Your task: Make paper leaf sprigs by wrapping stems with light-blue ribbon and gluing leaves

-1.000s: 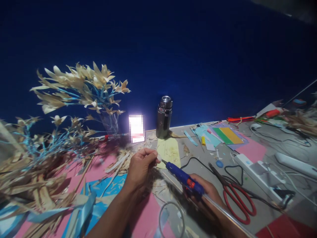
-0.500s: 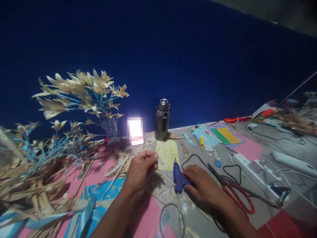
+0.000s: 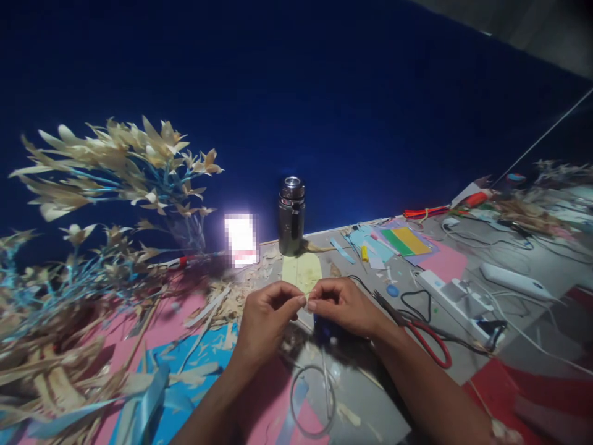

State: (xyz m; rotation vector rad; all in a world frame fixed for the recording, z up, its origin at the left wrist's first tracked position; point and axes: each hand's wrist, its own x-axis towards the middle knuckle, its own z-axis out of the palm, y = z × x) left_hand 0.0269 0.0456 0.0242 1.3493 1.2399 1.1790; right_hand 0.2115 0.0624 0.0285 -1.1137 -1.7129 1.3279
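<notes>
My left hand (image 3: pixel 271 318) and my right hand (image 3: pixel 345 306) meet fingertip to fingertip over the table, each closed in a pinch. A small pale petal-shaped piece showed at the left fingertips earlier; now the fingers mostly hide what is between them. Below my right hand lies a blue glue gun (image 3: pixel 322 327), largely covered and in shadow. Just beyond the fingertips is a pale yellow sheet (image 3: pixel 303 269), with a dark steel flask (image 3: pixel 291 219) standing upright at its far end. A looped cord or wire (image 3: pixel 293 395) lies nearer me.
Pale flowers on blue stems (image 3: pixel 157 161) stand at the left, above dried husk strips (image 3: pixel 55 377). Red-handled scissors (image 3: pixel 433 346) and a white power strip (image 3: pixel 456 303) lie right. Pixelated bright light (image 3: pixel 241 238) glows beside the flask. Coloured sheets (image 3: pixel 407 241) lie at the back.
My right hand has left the glue gun and come up to my left hand, fingertips now together. The view has turned slightly right.
</notes>
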